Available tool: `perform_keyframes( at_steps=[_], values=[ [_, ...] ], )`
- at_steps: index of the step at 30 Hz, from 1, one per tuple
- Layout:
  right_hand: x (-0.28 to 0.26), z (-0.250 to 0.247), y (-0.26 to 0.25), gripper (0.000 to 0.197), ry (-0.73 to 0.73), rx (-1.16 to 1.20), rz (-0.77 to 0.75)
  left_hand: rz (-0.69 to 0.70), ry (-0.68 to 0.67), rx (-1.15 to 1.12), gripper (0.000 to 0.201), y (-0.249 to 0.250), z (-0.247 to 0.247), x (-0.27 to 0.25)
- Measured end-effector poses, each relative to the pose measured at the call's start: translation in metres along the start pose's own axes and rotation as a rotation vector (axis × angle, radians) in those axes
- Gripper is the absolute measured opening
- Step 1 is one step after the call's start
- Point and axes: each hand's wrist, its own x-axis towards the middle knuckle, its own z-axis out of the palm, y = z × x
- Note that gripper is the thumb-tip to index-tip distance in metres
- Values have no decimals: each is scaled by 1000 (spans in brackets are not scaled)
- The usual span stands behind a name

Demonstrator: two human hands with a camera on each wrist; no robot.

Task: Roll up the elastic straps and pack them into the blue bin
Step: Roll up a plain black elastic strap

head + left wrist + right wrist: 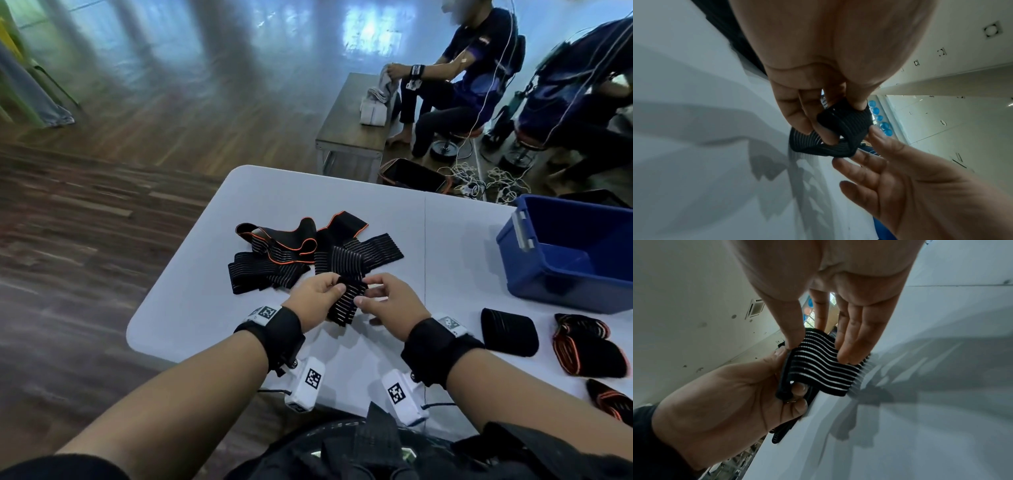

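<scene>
A black elastic strap (344, 305) with thin white stripes is held just above the white table (274, 192), between both hands. My left hand (334, 284) pinches its folded end, fingers curled round the small black roll (846, 123). My right hand (366, 291) holds the same strap (818, 369), thumb on one edge and the other fingers laid nearly straight along the striped face. The strap's free tail runs down to the table. A loose pile of straps (308, 250), some edged in orange, lies just beyond the hands. The blue bin (565, 253) stands open at the far right.
Three rolled straps lie at the right near the table's front: a plain black one (508, 330) and two orange-edged ones (585, 346) (606, 397). Beyond the table are a low bench (352, 130), seated people, a bag and cables on the floor.
</scene>
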Motion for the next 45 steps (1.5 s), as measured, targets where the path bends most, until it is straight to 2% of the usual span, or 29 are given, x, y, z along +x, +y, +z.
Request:
perform_keyframes(
  at_steps=[6,12,17,19,21,23,25,28,30,33,35,40,45],
  values=[
    [-6,-7,-1,30,31,216,73,-9,10,83,21,-1,12,8],
    [-13,-13,-2,35,94,177,67,0,-2,128,15,5,24,18],
    [-12,-28,4,25,214,217,185,-28,-99,77,18,22,29,27],
    [-13,-39,12,23,237,176,238,8,-33,165,18,30,18,36],
    [-18,-53,21,20,241,128,286,90,118,366,12,32,-1,50],
    [-27,-67,31,19,261,90,333,133,210,569,5,31,-22,62],
    [-39,-83,41,18,314,62,368,110,191,688,20,24,-38,72],
    [-57,-103,54,23,381,60,390,39,29,913,53,14,-41,78],
    [-65,-110,60,26,382,88,384,49,-12,992,61,3,-37,79],
    [-70,-108,65,30,403,138,377,132,48,971,49,-5,-35,82],
    [-71,-103,64,26,414,144,384,134,79,968,44,-6,-37,85],
    [-69,-83,59,16,373,92,367,105,25,1023,60,-11,-40,83],
    [-63,-71,55,16,354,76,305,158,61,1046,37,-13,-40,80]
  ],
)
